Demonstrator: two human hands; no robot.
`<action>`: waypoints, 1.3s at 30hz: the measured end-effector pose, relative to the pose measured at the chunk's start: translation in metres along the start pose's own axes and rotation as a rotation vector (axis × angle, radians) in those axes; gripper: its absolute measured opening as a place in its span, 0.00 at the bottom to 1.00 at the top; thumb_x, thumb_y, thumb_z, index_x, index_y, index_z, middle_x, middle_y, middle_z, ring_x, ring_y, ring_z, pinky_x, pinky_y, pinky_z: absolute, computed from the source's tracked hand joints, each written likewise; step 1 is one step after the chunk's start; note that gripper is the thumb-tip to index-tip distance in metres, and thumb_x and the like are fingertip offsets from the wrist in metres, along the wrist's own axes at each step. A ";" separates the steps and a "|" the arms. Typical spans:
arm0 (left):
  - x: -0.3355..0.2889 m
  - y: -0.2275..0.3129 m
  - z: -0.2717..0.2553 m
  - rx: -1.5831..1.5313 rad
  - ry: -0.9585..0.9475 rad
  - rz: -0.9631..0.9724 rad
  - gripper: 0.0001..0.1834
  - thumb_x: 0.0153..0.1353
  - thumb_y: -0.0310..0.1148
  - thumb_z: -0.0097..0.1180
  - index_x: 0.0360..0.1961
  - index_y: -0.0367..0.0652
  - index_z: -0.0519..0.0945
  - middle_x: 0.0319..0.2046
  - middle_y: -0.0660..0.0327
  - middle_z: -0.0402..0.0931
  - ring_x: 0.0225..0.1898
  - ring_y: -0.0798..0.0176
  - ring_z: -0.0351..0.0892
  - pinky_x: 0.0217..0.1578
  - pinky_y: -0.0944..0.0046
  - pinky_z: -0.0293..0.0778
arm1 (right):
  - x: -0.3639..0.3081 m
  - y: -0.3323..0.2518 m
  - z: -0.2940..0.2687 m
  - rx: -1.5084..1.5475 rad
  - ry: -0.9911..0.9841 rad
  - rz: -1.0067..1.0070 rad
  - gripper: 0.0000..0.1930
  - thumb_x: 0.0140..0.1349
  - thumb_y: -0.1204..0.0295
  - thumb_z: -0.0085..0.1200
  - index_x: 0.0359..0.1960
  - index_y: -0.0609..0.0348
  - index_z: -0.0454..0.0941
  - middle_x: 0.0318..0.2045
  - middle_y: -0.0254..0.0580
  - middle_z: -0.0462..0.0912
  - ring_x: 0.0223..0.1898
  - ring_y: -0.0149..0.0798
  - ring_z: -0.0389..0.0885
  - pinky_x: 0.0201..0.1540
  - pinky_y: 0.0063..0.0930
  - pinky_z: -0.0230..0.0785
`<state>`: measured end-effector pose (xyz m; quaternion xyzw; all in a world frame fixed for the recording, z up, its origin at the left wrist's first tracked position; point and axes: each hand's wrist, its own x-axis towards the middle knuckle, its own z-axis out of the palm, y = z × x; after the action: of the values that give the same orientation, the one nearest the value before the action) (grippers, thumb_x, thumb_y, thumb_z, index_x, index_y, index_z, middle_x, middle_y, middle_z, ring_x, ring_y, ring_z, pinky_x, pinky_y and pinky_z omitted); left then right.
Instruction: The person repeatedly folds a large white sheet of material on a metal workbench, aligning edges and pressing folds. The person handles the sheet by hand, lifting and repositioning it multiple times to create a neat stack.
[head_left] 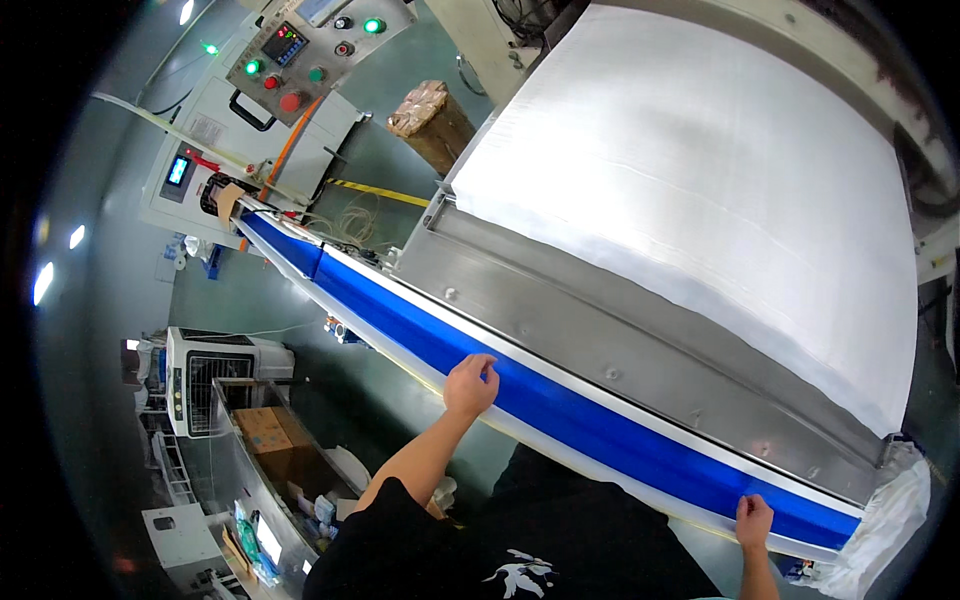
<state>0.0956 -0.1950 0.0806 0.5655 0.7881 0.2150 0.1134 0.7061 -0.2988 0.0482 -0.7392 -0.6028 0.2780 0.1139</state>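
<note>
A long blue conveyor belt [570, 415] in a white frame runs slantwise from the upper left to the lower right. Over its near edge, around the middle, is my left hand [470, 386]; the fingers are curled and blue belt shows through the loop of thumb and forefinger, with nothing seen in them. My right hand [755, 521] is at the belt's near edge by its right end, fingers closed in a loose fist; whatever they may hold is hidden. Beyond the belt, a wide white sheet [700, 190] covers most of a grey metal bed [600, 335].
At the upper left stands a machine with a control panel [300, 60] of lit buttons. A brown wrapped bundle [432, 125] is beside the metal bed. To the lower left are a white air cooler [225, 375] and a metal cart [245, 480] with a cardboard box [268, 440].
</note>
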 end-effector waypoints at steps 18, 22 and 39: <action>0.052 -0.033 -0.007 -0.337 -0.181 -0.025 0.10 0.55 0.24 0.56 0.39 0.38 0.79 0.35 0.53 0.79 0.38 0.54 0.80 0.42 0.60 0.74 | 0.134 -0.265 0.096 0.101 -0.396 -0.034 0.12 0.61 0.61 0.50 0.37 0.56 0.77 0.30 0.48 0.81 0.33 0.52 0.80 0.35 0.40 0.71; 0.147 -0.058 0.022 -0.067 0.026 0.318 0.15 0.53 0.27 0.56 0.44 0.39 0.77 0.43 0.50 0.76 0.46 0.45 0.74 0.47 0.51 0.70 | 0.183 -0.331 0.121 0.085 -0.407 -0.254 0.10 0.61 0.63 0.48 0.36 0.55 0.77 0.31 0.48 0.80 0.35 0.53 0.79 0.37 0.43 0.71; 0.240 -0.080 0.070 -0.019 0.109 0.392 0.18 0.57 0.34 0.53 0.49 0.41 0.73 0.51 0.53 0.71 0.53 0.48 0.70 0.55 0.49 0.63 | 0.384 -0.616 0.219 0.161 -0.305 -0.701 0.08 0.60 0.68 0.52 0.34 0.58 0.79 0.25 0.42 0.81 0.26 0.38 0.79 0.33 0.31 0.71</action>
<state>-0.0223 0.0240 -0.0033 0.6945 0.6658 0.2708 0.0321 0.1217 0.1839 0.0741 -0.4274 -0.8051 0.3751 0.1687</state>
